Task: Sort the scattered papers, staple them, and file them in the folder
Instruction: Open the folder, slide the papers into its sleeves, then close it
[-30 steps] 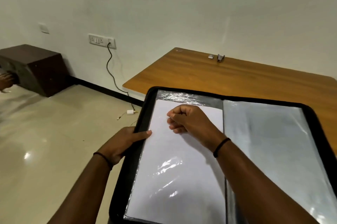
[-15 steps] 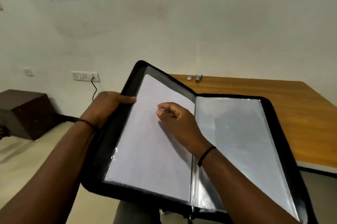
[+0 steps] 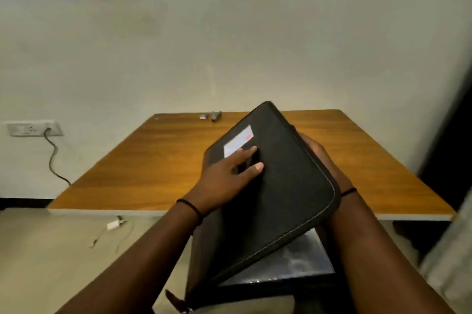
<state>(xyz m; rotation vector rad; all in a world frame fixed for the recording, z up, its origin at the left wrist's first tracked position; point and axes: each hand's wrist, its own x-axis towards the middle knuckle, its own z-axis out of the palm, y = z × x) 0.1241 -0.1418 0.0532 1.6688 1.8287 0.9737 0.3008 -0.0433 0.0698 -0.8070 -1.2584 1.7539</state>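
Observation:
The black zip folder (image 3: 286,186) is almost closed, its cover tilted down toward me with a white label (image 3: 237,143) on top. My left hand (image 3: 229,173) lies on the cover with straight, spread fingers pressing it. My right hand (image 3: 321,157) is at the folder's right edge; its fingers are hidden behind the cover. Clear plastic sleeves (image 3: 293,262) show in the gap at the near end. The papers inside are hidden.
The wooden table (image 3: 153,165) stands in front of me, with a stapler (image 3: 216,116) and a small box (image 3: 203,116) at its far edge. A wall socket (image 3: 30,128) with a black cable (image 3: 52,157) is at the left. A white charger (image 3: 112,224) lies on the floor.
The left cover has swung over to the right, nearly closing the folder. My left hand moved from the cover's edge onto its outside. My right hand left the filed paper for the right edge.

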